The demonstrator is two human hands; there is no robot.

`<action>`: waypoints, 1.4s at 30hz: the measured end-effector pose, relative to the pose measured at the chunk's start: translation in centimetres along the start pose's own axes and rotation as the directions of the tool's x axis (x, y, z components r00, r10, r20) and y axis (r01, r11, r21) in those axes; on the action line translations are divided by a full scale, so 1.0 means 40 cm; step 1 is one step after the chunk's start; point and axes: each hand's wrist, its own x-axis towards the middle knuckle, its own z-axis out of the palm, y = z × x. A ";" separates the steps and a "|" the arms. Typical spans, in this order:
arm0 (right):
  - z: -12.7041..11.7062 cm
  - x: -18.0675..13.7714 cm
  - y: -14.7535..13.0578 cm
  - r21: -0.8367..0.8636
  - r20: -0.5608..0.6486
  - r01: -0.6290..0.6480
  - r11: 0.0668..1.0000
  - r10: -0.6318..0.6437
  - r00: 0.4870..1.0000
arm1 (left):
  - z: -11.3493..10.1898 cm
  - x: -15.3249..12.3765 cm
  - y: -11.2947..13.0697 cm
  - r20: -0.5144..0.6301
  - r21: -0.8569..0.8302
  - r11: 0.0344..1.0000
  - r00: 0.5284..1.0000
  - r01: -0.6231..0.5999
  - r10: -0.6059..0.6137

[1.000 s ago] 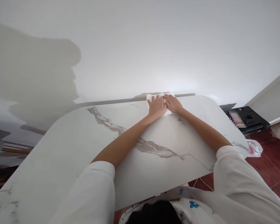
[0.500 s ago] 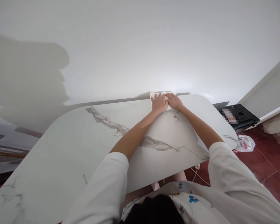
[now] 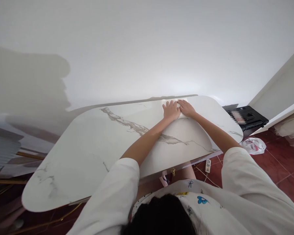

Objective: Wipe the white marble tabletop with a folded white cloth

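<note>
My left hand [image 3: 171, 110] and my right hand [image 3: 186, 108] lie side by side, fingers flat, on a white cloth [image 3: 182, 114] at the far edge of a white marble-patterned table [image 3: 93, 143]. Both arms stretch out across the tabletop from white sleeves. Most of the cloth is hidden under the hands; only small white edges show around the fingers. The cloth lies close to the white wall behind the table.
A black device [image 3: 247, 118] sits low at the right, beyond the table end. A crumpled plastic bag [image 3: 253, 145] and a power strip [image 3: 207, 165] lie on the red tiled floor. Slatted items [image 3: 5, 153] lean at the left.
Both hands have stayed pressed on the cloth at the far edge, shifting slightly right. My head has pulled back, so more of the table and floor shows.
</note>
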 end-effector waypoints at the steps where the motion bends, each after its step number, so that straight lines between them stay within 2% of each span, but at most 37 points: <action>1: 0.000 -0.009 -0.001 -0.002 -0.006 0.007 1.000 -0.007 1.000 | -0.003 -0.011 0.005 -0.001 0.001 1.000 1.000 -0.002 0.002; 7: 0.006 -0.073 0.000 0.014 -0.021 0.030 0.999 -0.030 0.999 | -0.022 -0.086 0.042 0.032 0.024 0.999 0.999 0.025 -0.025; 14: 0.008 -0.195 -0.022 0.004 -0.051 0.058 0.998 -0.058 0.997 | -0.049 -0.193 0.086 0.127 0.057 0.998 0.992 0.003 -0.010; 20: -0.024 -0.317 -0.095 -0.008 -0.007 0.041 0.999 -0.041 0.999 | -0.081 -0.304 0.101 0.167 0.059 0.997 0.986 -0.042 0.031; 28: -0.051 -0.461 -0.192 0.006 0.006 0.033 0.999 -0.033 0.999 | -0.116 -0.449 0.131 0.182 0.101 0.995 0.983 -0.007 -0.012; 34: -0.071 -0.502 -0.198 0.013 0.043 0.042 0.999 -0.042 0.998 | -0.113 -0.481 0.157 0.205 0.114 0.993 0.978 0.007 -0.031; 38: -0.083 -0.512 -0.174 0.028 0.049 0.056 0.998 -0.057 0.997 | -0.113 -0.476 0.176 0.240 0.110 0.994 0.971 -0.011 -0.016; 42: -0.095 -0.520 -0.144 0.042 0.037 0.058 0.997 -0.059 0.998 | -0.110 -0.468 0.203 0.226 0.100 0.995 0.974 -0.025 0.002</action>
